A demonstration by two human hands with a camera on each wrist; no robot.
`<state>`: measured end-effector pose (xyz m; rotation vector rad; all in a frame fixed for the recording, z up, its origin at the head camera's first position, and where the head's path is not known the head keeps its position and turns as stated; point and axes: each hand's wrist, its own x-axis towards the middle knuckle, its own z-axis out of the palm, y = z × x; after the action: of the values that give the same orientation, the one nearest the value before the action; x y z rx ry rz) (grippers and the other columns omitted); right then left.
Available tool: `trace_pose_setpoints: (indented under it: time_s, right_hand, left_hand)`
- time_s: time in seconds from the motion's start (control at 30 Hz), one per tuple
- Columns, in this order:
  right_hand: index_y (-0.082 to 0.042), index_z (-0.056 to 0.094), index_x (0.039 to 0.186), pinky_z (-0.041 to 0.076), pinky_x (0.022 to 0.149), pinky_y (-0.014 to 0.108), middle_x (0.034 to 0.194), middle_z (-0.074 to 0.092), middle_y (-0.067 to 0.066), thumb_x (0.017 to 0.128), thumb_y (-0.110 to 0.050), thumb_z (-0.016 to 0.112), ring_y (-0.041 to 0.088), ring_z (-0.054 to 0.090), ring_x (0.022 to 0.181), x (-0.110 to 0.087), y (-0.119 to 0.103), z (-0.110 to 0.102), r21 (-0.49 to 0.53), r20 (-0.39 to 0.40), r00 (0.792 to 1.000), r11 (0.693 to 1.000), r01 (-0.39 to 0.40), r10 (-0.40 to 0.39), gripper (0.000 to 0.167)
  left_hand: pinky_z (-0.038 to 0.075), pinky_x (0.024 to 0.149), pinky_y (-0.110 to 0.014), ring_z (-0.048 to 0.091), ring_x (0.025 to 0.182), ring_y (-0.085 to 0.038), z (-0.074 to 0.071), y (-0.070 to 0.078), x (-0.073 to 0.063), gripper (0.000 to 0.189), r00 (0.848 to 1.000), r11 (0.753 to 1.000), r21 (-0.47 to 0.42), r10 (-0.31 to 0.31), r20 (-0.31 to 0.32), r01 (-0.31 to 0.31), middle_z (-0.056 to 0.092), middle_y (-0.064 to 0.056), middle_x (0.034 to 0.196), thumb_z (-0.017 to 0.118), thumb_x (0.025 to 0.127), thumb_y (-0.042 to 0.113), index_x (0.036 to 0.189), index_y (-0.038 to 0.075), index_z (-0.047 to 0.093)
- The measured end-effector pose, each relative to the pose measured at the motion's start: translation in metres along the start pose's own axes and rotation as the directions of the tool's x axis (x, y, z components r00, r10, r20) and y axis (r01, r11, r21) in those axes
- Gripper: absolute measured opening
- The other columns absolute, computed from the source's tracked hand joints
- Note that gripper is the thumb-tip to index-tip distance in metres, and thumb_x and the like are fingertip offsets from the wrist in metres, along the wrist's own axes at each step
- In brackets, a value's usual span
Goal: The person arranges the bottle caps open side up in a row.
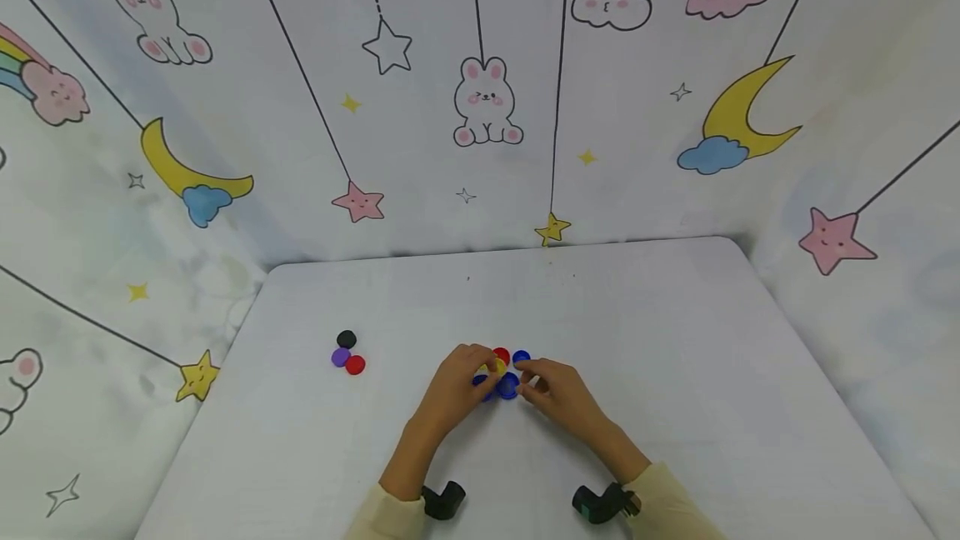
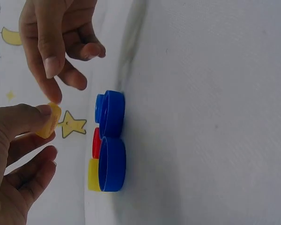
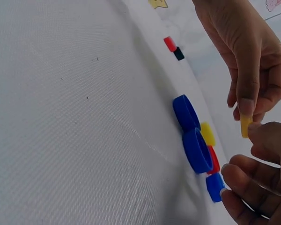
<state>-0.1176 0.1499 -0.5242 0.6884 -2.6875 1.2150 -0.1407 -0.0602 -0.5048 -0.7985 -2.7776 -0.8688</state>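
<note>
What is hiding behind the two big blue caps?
In the left wrist view, behind the two big blue caps sit a smaller blue cap, a red cap and a yellow cap. The blue caps cover most of each.

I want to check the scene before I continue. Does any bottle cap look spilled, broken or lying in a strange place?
Nothing looks broken or spilled. The blue caps lie in a neat cluster with a red and a yellow one. Only the yellow cap is off the table, pinched by the left hand. Three caps sit apart on the left.
</note>
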Motion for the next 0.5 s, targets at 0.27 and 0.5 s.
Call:
trace_pose_setpoints:
  time_s: [0.27, 0.5]
  right_hand:
    - [-0.001, 0.066, 0.117, 0.054, 0.067, 0.021, 0.093, 0.070, 0.003, 0.086, -0.005, 0.073, 0.006, 0.063, 0.073, 0.001, 0.004, 0.002, -0.011, -0.013, 1.000, 1.000, 0.009, -0.009, 0.033]
    - [-0.004, 0.068, 0.116, 0.056, 0.070, 0.025, 0.094, 0.069, 0.003, 0.083, -0.003, 0.076, 0.010, 0.065, 0.078, 0.001, 0.009, -0.001, -0.063, -0.047, 0.999, 0.998, -0.006, 0.003, 0.035]
  left_hand:
    - [0.051, 0.081, -0.027, 0.059, 0.090, -0.012, 0.010, 0.008, 0.005, 0.011, 0.994, 0.994, -0.018, 0.106, 0.036, -0.105, 0.069, 0.005, 0.093, 0.076, 0.086, 0.014, 0.091, 0.014, 0.066]
    - [0.051, 0.081, -0.027, 0.060, 0.090, -0.011, 0.017, 0.012, 0.009, 0.016, 0.988, 0.988, 0.024, 0.152, 0.035, -0.153, 0.068, 0.006, 0.091, 0.077, 0.085, 0.018, 0.091, 0.015, 0.063]
